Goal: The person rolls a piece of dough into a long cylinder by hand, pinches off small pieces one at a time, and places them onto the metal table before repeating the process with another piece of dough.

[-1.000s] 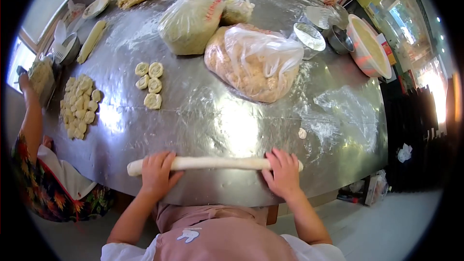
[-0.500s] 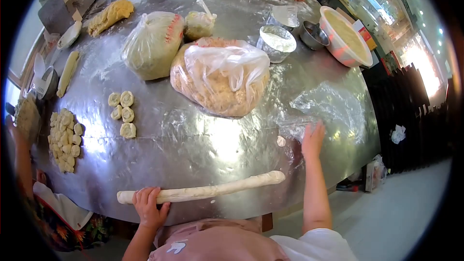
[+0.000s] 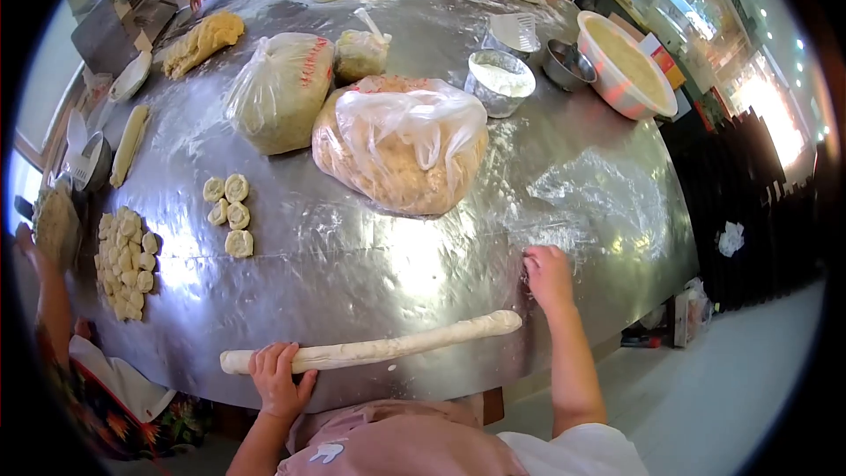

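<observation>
No text can be read; red print (image 3: 315,62) on a plastic bag (image 3: 275,110) is illegible.

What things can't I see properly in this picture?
All in the head view:
- Anything inside the right hand: its curled fingers hide it.
- Part of the dough roll: the left hand covers it.
- Heads of the people across the table: cut off by the top edge.
- The red print on the tall plastic bag: too small and blurred to read.
</observation>
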Demonstrator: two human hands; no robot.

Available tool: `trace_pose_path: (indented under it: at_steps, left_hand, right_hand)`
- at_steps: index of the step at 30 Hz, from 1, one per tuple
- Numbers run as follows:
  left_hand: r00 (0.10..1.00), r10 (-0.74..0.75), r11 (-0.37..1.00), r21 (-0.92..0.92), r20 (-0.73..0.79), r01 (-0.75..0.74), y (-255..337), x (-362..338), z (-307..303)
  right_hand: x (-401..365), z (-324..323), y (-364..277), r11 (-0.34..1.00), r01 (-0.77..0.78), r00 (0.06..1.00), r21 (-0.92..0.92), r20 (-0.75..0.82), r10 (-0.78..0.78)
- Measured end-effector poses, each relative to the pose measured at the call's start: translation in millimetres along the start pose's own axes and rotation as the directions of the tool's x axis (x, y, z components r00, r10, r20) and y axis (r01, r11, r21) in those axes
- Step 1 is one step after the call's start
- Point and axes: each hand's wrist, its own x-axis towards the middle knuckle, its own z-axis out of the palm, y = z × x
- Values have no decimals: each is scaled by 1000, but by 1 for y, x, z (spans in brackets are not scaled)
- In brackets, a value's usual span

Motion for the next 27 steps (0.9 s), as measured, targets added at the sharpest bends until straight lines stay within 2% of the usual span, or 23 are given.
trace_pose_path:
  at_steps: [2, 5, 8, 10, 14, 17, 20, 24, 25, 26, 27]
  left_hand:
    - [1000, -9, 1000, -1, -4, 9, 1, 1, 0]
    - [1000, -1, 1000, -15, 1, 1, 1, 3, -1]
    - [999, -30, 999, -13, 19, 30, -2, 1, 1]
    - [1000, -24, 1000, -10, 4, 24, 0, 5, -1]
    - [998, -55, 998, -3, 12, 55, -2, 2, 3]
    - [998, -68, 998, 3, 10, 68, -3, 3, 3]
    - [998, -66, 998, -13, 0, 66, -2, 3, 1]
    - [998, -54, 998, -20, -23, 53, -2, 6, 1]
    - [998, -56, 998, -17, -24, 56, -2, 5, 1]
    - [998, -59, 998, -15, -13, 59, -3, 5, 1]
    - [997, -72, 997, -13, 4, 72, -5, 3, 3]
  right_hand:
    - [-2, -9, 24, 990, -78, 997, -115, 4, 79]
    - [13, -25, 33, 972, -5, 1000, -235, -28, -2]
    - [73, -34, 10, 997, -83, 994, 2, -67, 83]
    - [128, -31, -19, 985, -36, 981, 170, -181, 68]
    - [245, -3, -51, 983, 48, 925, 178, -378, 23]
    - [303, 25, -61, 995, 50, 881, 89, -474, -3]
    - [337, 50, -50, 998, -27, 918, 65, -393, 51]
    - [348, 48, -31, 995, 18, 922, 100, -387, 22]
    - [336, 37, -40, 978, -41, 933, 204, -343, 110]
    - [325, 31, -41, 895, -106, 927, 433, -282, 246]
    - [314, 27, -37, 757, -178, 914, 629, -180, 365]
